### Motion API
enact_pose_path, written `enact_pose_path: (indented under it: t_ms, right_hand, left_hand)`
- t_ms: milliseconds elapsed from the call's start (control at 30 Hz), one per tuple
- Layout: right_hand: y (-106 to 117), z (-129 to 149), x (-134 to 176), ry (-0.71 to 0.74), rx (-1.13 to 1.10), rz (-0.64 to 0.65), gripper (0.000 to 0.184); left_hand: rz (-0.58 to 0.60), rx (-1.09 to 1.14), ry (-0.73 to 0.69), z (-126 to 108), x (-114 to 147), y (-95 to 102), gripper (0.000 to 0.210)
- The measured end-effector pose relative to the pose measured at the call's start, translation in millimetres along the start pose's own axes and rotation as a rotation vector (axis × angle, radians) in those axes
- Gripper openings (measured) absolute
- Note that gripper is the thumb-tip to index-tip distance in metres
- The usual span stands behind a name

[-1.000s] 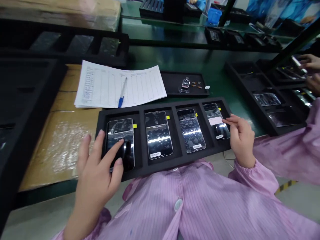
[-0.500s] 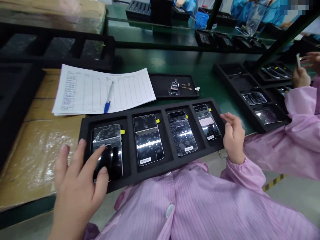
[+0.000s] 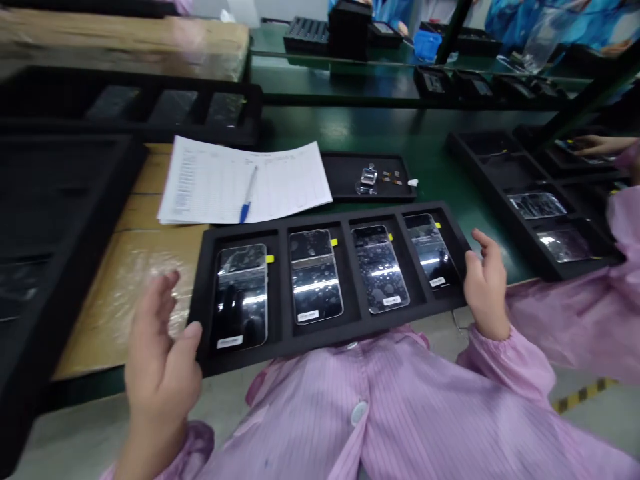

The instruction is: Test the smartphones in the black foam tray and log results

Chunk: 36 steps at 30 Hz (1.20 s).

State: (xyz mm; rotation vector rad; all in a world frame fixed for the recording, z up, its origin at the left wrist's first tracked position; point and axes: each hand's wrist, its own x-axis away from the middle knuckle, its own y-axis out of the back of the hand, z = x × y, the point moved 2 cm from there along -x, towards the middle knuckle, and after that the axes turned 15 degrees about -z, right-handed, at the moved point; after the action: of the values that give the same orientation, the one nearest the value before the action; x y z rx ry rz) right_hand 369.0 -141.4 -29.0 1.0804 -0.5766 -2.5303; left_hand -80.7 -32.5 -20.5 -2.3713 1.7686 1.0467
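Observation:
A black foam tray (image 3: 280,347) lies before me, jutting over the table's front edge. Its compartments hold several phones, among them the leftmost phone (image 3: 242,300) and the rightmost phone (image 3: 431,247). Each has a dark screen, a yellow tab and a white label. My left hand (image 3: 163,347) is open at the tray's left end, fingers stretched upward and thumb by the rim; whether it touches is unclear. At the opposite end, my right hand (image 3: 486,287) has its thumb against the rim and its fingers extended outside.
Printed sheets (image 3: 215,183) with a blue-capped pen (image 3: 247,197) lie behind the tray. A shallow black tray (image 3: 345,177) holds small parts. Other foam trays stand left (image 3: 75,220) and right (image 3: 505,173). A co-worker's hand (image 3: 603,145) is at the far right.
My left hand has left the leftmost phone's screen and moved to the tray's left end. The rightmost phone's lit display has gone dark. The view has swung left.

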Motion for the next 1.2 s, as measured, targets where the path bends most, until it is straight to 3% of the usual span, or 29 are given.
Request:
enact_pose_path:
  t_ms: [100, 200, 300, 367, 433, 567, 667, 833, 1200]
  right_hand:
    - [9, -13, -2, -0.017, 0.076, 0.023, 0.041]
    - [16, -24, -12, -0.068, 0.176, 0.018, 0.036]
    - [4, -1, -36, 0.042, 0.174, 0.122, 0.032]
    - [-22, 37, -57, 0.239, 0.07, 0.253, 0.032]
    - [-64, 80, -77, 0.441, -0.031, 0.459, 0.035]
    - [-152, 131, -109, 0.515, 0.148, 0.463, 0.049]
    - [-186, 135, -110, 0.514, 0.212, 0.465, 0.042]
    - [-186, 125, -109, 0.53, 0.251, 0.458, 0.042]
    - [-186, 133, -118, 0.543, 0.266, 0.498, 0.044]
  left_hand:
    - [-0.106, 0.202, 0.176, 13, 0, 8.5, 0.055]
    - [-0.124, 0.253, 0.281, 17, 2, 10.2, 0.049]
    - [-0.136, 0.267, 0.331, 17, 5, 8.0, 0.044]
    - [-0.134, 0.225, 0.347, 18, 5, 7.0, 0.043]
    - [-0.111, 0.162, 0.348, 21, 5, 6.6, 0.045]
    - [-0.084, 0.109, 0.324, 28, 5, 6.9, 0.049]
    - [-0.098, 0.1, 0.321, 30, 6, 7.5, 0.048]
    - [-0.093, 0.098, 0.299, 29, 7, 6.9, 0.048]
    - [-0.094, 0.13, 0.297, 32, 6, 5.4, 0.049]
